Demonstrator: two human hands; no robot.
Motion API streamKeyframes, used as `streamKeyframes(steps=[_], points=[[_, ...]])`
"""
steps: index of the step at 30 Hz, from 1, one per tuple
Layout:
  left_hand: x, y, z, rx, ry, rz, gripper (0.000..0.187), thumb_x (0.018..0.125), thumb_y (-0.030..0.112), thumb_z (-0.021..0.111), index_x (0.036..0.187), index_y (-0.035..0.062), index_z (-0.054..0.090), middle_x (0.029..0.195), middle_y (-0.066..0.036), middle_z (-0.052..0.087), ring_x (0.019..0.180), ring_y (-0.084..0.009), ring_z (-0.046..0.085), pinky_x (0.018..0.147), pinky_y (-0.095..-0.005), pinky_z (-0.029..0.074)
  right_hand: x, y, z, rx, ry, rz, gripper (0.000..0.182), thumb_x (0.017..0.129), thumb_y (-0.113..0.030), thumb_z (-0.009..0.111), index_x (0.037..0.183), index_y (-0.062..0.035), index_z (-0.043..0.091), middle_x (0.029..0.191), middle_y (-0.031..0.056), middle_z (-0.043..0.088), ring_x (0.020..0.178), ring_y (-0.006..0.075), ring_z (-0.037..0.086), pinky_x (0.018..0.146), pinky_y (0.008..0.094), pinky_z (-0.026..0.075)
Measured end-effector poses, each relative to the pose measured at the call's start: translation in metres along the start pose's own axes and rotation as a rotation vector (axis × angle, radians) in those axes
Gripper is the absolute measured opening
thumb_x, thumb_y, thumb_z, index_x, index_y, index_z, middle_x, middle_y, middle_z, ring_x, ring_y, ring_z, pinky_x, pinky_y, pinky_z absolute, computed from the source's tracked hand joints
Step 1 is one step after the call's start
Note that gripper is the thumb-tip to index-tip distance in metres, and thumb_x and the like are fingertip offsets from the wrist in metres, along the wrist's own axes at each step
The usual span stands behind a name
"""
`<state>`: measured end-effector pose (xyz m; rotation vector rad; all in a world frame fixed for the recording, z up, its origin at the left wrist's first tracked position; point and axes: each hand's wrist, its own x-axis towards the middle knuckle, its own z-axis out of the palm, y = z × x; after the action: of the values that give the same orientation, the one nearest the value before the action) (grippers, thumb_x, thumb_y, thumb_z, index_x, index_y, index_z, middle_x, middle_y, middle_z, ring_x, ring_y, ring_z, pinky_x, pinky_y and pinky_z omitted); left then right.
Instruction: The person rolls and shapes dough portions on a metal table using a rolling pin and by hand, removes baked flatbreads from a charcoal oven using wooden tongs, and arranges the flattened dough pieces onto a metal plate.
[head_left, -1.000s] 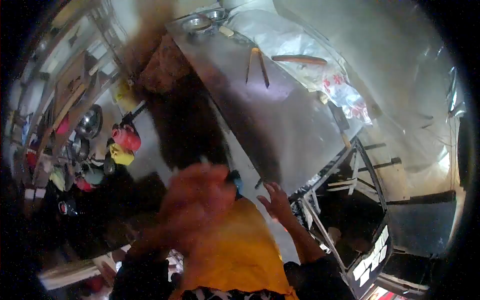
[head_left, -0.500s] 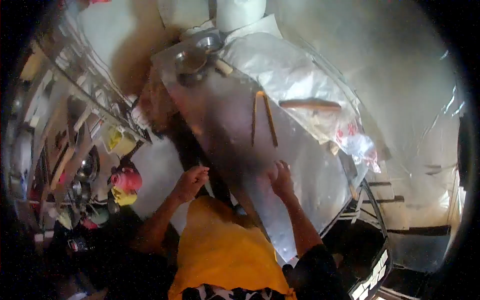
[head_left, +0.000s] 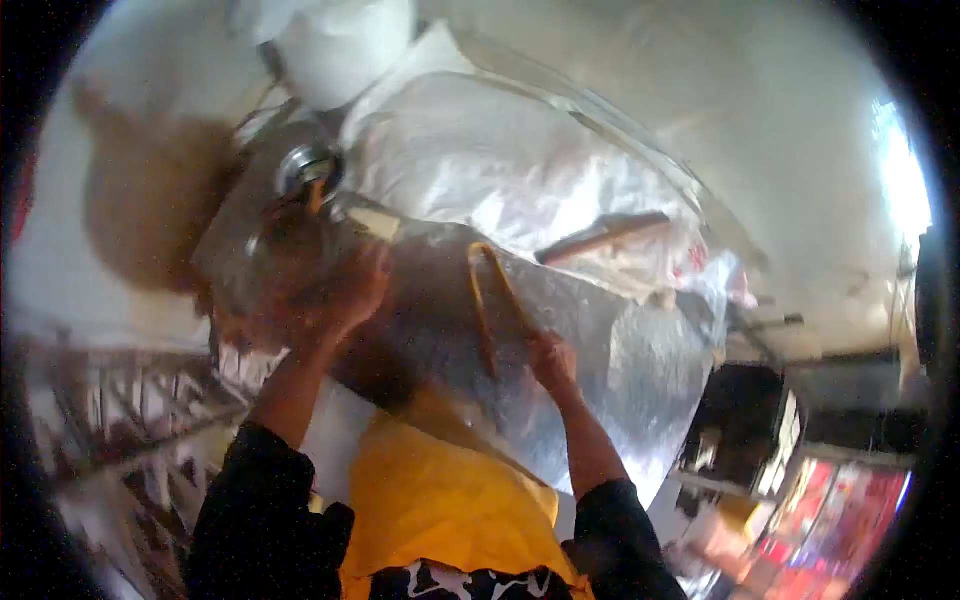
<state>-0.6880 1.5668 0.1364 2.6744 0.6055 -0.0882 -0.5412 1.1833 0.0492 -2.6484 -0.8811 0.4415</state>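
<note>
Wooden-coloured tongs lie on the metal tabletop, their joined end away from me. My right hand is closed at the end of the right leg of the tongs. My left hand reaches over the left part of the table, beside a wide metal bowl; its fingers are smeared by motion. A smaller metal bowl stands behind, with something orange at its edge. Between the left hand and the white sheet is a pale, short block.
A white plastic sheet or sack covers the table's back side, with a brown wooden stick on it. A large white container stands at the back left. A slatted rack is on the left, a dark opening on the right.
My view has turned. My left hand has moved forward over the table towards the bowls. My right hand has come to the near end of the tongs and closed there.
</note>
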Motion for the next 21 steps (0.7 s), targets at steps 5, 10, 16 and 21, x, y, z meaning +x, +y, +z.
streamKeyframes(steps=[5,10,16,21], points=[[0.085,-0.062,0.035,0.36,0.494,0.473,0.045,0.089,0.008,0.06,0.134,0.0038,0.054,0.13,-0.019,0.056,0.121,-0.0406,0.052,0.105,-0.0501,0.041,0.012,-0.067,-0.053,0.412,0.072,0.193,0.022,0.096,-0.021,0.059,0.112,-0.01,0.067,0.096,0.014,0.072,0.084,0.0321,0.07,0.072,0.0478,0.052],[0.122,-0.063,0.009,0.435,0.092,0.335,0.059,0.086,0.021,0.069,0.138,0.0041,0.047,0.129,-0.019,0.054,0.123,-0.038,0.051,0.107,-0.0535,0.037,0.123,-0.068,-0.102,0.798,0.61,0.316,0.038,0.097,-0.035,0.063,0.114,-0.0014,0.064,0.095,0.0151,0.068,0.081,0.025,0.065,0.075,0.0396,0.052],[0.097,-0.024,0.019,-0.943,-0.565,-0.137,0.051,0.092,0.028,0.069,0.13,-0.0012,0.051,0.127,-0.011,0.057,0.114,-0.0222,0.056,0.098,-0.0394,0.049,0.161,0.015,-0.062,0.451,0.589,0.738,0.066,0.088,-0.056,0.068,0.118,0.0026,0.062,0.102,0.0219,0.068,0.097,0.0361,0.065,0.09,0.0451,0.05],[0.085,0.029,0.105,-0.978,-0.51,-0.002,0.054,0.092,0.013,0.064,0.141,0.002,0.044,0.131,-0.013,0.057,0.12,-0.0249,0.056,0.105,-0.0374,0.046,0.198,0.012,-0.037,0.946,0.449,0.763,0.047,0.092,-0.039,0.068,0.112,0.0029,0.063,0.091,0.0162,0.068,0.078,0.0253,0.065,0.072,0.0384,0.052]])
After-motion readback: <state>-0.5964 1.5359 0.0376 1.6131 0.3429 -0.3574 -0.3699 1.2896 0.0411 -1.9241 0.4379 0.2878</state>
